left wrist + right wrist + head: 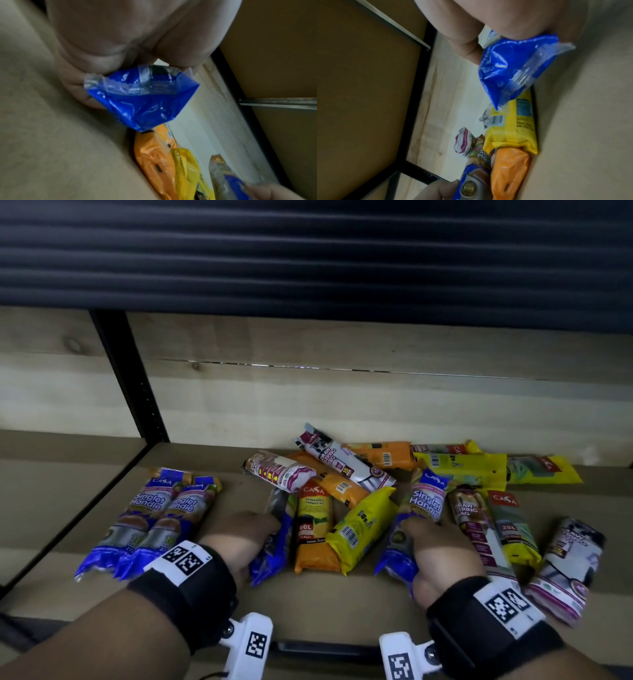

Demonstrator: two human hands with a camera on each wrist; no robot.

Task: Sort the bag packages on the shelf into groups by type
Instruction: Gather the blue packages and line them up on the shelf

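A blue pack (274, 542) is gripped by the left hand (239, 537), fingers curled round it, just left of the orange pack (313, 529). A second blue pack (416, 525) is gripped the same way by the right hand (442, 556), right of the orange pack, beyond a yellow pack (359, 529) leaning against it. Two more blue packs (150, 518) lie side by side well left of the orange pack. Behind it, on the shelf (342, 597), mixed packs are heaped.
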